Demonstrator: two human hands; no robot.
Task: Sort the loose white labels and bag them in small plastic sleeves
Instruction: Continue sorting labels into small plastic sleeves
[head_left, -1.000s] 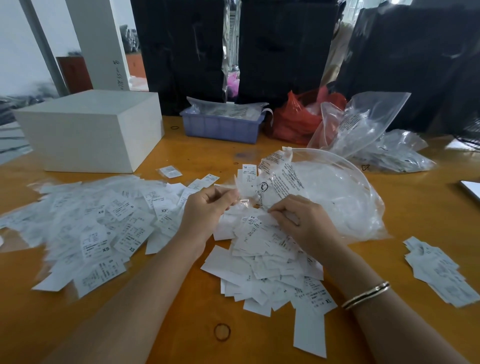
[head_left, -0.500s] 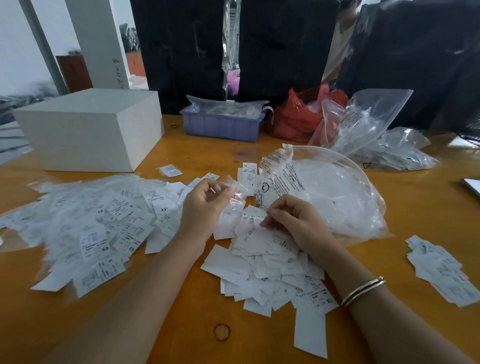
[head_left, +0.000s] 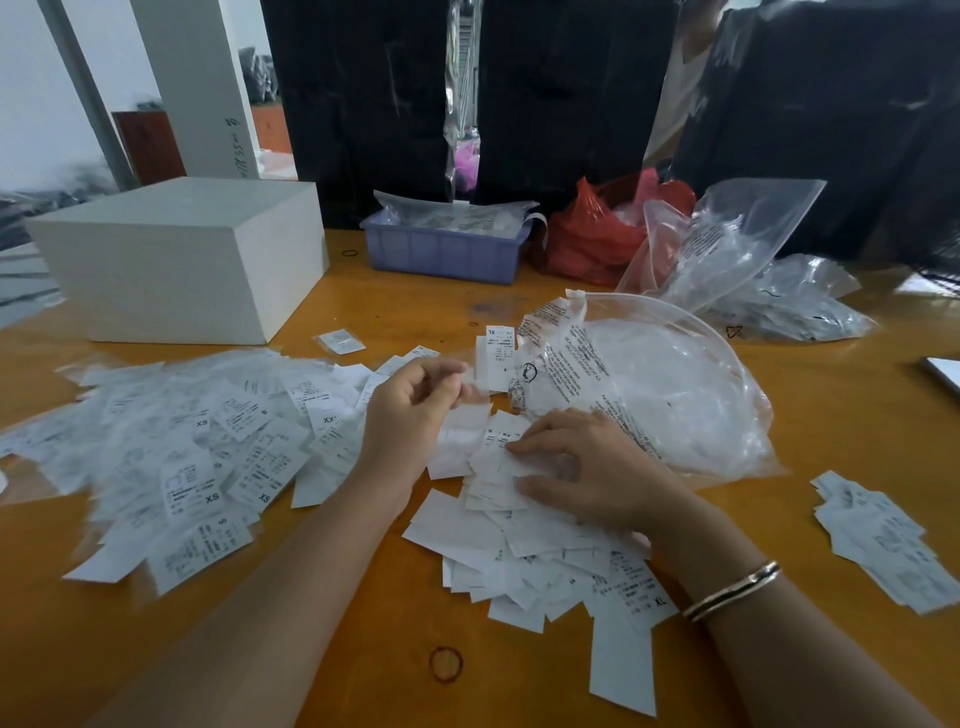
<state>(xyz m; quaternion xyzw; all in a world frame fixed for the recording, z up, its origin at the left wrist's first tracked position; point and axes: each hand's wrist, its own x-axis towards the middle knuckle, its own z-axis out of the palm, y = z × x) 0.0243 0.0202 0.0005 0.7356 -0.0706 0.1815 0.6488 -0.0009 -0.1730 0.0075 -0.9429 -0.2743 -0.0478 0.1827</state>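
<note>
A heap of loose white labels (head_left: 524, 545) lies on the orange table in front of me. My left hand (head_left: 410, 410) hovers over its far edge and pinches a small clear plastic sleeve (head_left: 475, 384) between thumb and fingers. My right hand (head_left: 587, 467) rests on the heap with curled fingers picking at a label (head_left: 498, 457) on top. To the left spreads a wide pile of bagged labels (head_left: 176, 452) marked XS and S. A big clear bag (head_left: 654, 395) of empty sleeves lies just beyond my right hand.
A white box (head_left: 176, 260) stands at the back left, a blue tray (head_left: 441, 249) and a red bag (head_left: 597, 234) behind the middle. More clear bags (head_left: 737, 260) lie at the back right. A small label stack (head_left: 883, 540) sits at the right.
My left hand lifted the clear sleeve a little and shifted right. My right hand slid down and right onto the label heap, fingers now spread over the top labels.
</note>
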